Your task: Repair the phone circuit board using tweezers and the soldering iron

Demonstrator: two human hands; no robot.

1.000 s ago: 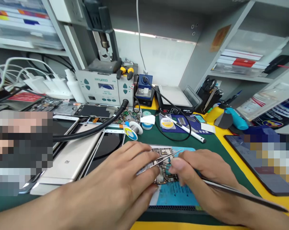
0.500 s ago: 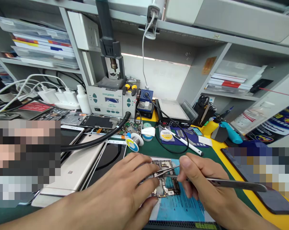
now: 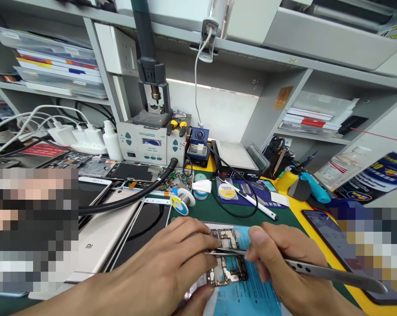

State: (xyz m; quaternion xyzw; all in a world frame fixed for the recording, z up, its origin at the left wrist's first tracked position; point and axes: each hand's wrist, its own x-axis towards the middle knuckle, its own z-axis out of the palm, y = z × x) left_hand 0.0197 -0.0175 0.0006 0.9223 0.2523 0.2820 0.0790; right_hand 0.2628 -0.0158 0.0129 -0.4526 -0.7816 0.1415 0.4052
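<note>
A phone circuit board [image 3: 233, 276] with an open middle lies on a blue-and-white printed sheet [image 3: 254, 292]. From the left, my left hand [image 3: 172, 259] grips the board, fingers bent over its left side and thumb low by its near corner. Metal tweezers [image 3: 336, 273] are pinched in my right hand [image 3: 284, 259], their long end sticking out to the right. Their tips reach across the board to the fingers of my left hand. Whether anything sits between the tips is hidden by those fingers.
Stacked phones [image 3: 99, 245] lie at the left, beside a solder spool [image 3: 181, 202]. Behind stand a hot-air station [image 3: 145, 145] with a black hose and a heating plate [image 3: 234, 156]. A white pen-like iron [image 3: 255, 199] and a dark phone [image 3: 336, 245] are at the right.
The tweezers have swung to a flatter angle across the board, and their tips look closer together. The whole view has tilted slightly upward. My left hand stays on the board.
</note>
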